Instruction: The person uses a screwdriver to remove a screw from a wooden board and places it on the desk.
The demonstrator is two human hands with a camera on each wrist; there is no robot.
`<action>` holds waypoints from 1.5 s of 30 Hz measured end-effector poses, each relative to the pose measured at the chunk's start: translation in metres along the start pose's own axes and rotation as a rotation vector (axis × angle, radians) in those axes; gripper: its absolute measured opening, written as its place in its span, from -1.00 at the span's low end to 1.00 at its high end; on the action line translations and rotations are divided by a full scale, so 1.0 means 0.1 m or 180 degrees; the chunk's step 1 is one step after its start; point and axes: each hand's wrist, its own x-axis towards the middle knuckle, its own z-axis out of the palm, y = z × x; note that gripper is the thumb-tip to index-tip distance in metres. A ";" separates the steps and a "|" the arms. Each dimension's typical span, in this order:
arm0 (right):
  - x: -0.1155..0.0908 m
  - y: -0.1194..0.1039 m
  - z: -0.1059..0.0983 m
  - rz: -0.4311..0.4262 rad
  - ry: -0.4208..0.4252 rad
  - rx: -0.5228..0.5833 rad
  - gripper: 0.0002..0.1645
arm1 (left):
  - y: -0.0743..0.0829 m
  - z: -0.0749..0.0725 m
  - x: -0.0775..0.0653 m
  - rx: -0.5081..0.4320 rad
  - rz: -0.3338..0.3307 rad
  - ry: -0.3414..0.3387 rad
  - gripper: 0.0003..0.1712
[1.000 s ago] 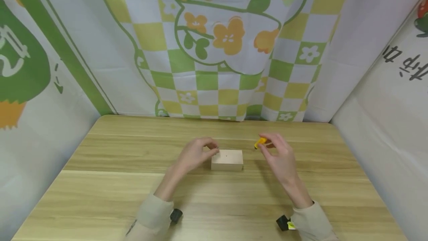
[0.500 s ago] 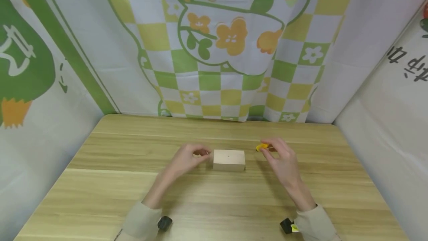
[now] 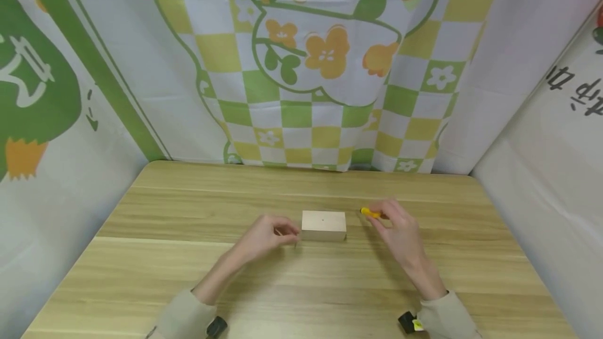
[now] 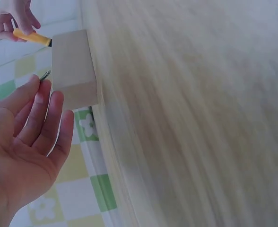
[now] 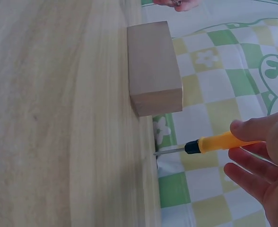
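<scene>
A pale wooden block [image 3: 324,224] lies on the table, a small dark hole in its top face. Just off its left end is my left hand [image 3: 266,237], thumb and index finger pinching a small threaded screw [image 4: 45,75]; the other fingers are loosely extended. To the right of the block, my right hand [image 3: 399,232] holds a screwdriver [image 5: 224,141] by its yellow handle, apart from the block. The screwdriver has a black collar and a thin metal shaft, which points away from the palm toward the table in the right wrist view.
The wood-grain table [image 3: 188,276] reaches back to a checked, flowered curtain [image 3: 311,135]. White printed sheets [image 3: 542,182] close in both sides. Black wrist cameras [image 3: 407,322] sit at the beige sleeves.
My left hand has drawn back from the block's left end, moving left and toward me with the screw. My right hand has lowered slightly, and the screwdriver has turned in its fingers.
</scene>
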 end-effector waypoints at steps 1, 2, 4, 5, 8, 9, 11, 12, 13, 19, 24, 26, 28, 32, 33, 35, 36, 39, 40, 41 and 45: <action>-0.01 0.00 0.00 0.0013 -0.0017 -0.0030 -0.68 | 0.00 0.00 0.00 -0.0002 -0.0017 -0.0014 -0.81; -0.01 0.00 0.01 0.0026 -0.0033 -0.0061 -0.67 | -0.01 0.01 -0.01 -0.0007 -0.0041 -0.0024 -0.81; -0.03 0.01 0.02 0.0049 -0.0064 -0.0091 -0.65 | -0.02 0.01 -0.01 -0.0021 -0.0060 -0.0049 -0.81; -0.03 0.01 0.02 0.0054 -0.0080 -0.0109 -0.65 | -0.02 0.01 -0.01 -0.0027 -0.0074 -0.0070 -0.81; -0.04 0.00 0.02 0.0077 -0.0144 -0.0112 -0.64 | -0.04 0.01 -0.02 -0.0063 -0.0112 -0.0147 -0.82; -0.05 0.01 0.03 0.0074 -0.0168 -0.0121 -0.64 | -0.05 0.01 -0.02 -0.0074 -0.0116 -0.0184 -0.82; -0.06 0.01 0.03 0.0057 -0.0218 -0.0167 -0.65 | -0.06 0.02 -0.03 -0.0098 -0.0122 -0.0258 -0.83; -0.07 0.01 0.03 0.0042 -0.0241 -0.0189 -0.66 | -0.07 0.02 -0.02 -0.0113 -0.0095 -0.0290 -0.83; -0.08 0.02 0.03 0.0020 -0.0266 -0.0227 -0.67 | -0.08 0.02 -0.02 -0.0123 -0.0083 -0.0323 -0.83; -0.13 0.07 0.04 -0.0126 -0.0419 -0.0391 -0.75 | -0.15 -0.01 0.00 -0.0144 -0.0029 -0.0359 -0.79; -0.14 0.07 0.02 0.0027 -0.0648 -0.0480 -0.77 | -0.25 -0.07 0.04 -0.0107 -0.0099 -0.0254 -0.79; -0.15 0.06 0.02 0.0166 -0.0787 -0.0553 -0.77 | -0.28 -0.09 0.06 -0.0071 -0.0126 -0.0215 -0.79; -0.14 0.05 0.01 0.0292 -0.0975 -0.0696 -0.73 | -0.29 -0.11 0.07 -0.0032 -0.0143 -0.0189 -0.79; -0.13 0.02 0.00 0.0527 -0.1425 -0.0960 -0.64 | -0.31 -0.13 0.09 0.0042 -0.0176 -0.0178 -0.79; -0.13 0.01 0.00 0.0567 -0.1521 -0.0992 -0.61 | -0.31 -0.13 0.09 0.0047 -0.0188 -0.0182 -0.79; -0.13 0.00 0.00 0.0658 -0.1672 -0.0994 -0.58 | -0.31 -0.14 0.09 0.0056 -0.0206 -0.0195 -0.79; -0.12 0.00 0.00 0.0697 -0.1725 -0.0982 -0.56 | -0.31 -0.14 0.09 0.0068 -0.0207 -0.0197 -0.80; -0.12 0.00 0.00 0.0819 -0.1852 -0.0940 -0.51 | -0.32 -0.14 0.10 0.0130 -0.0203 -0.0204 -0.82; -0.12 -0.01 0.00 0.0867 -0.1896 -0.0927 -0.49 | -0.32 -0.14 0.11 0.0150 -0.0210 -0.0205 -0.82; -0.12 0.00 0.00 0.0923 -0.1954 -0.0909 -0.47 | -0.32 -0.14 0.11 0.0178 -0.0210 -0.0201 -0.83; -0.13 0.01 0.01 0.1068 -0.2162 -0.0847 -0.41 | -0.33 -0.14 0.12 0.0250 -0.0226 -0.0205 -0.85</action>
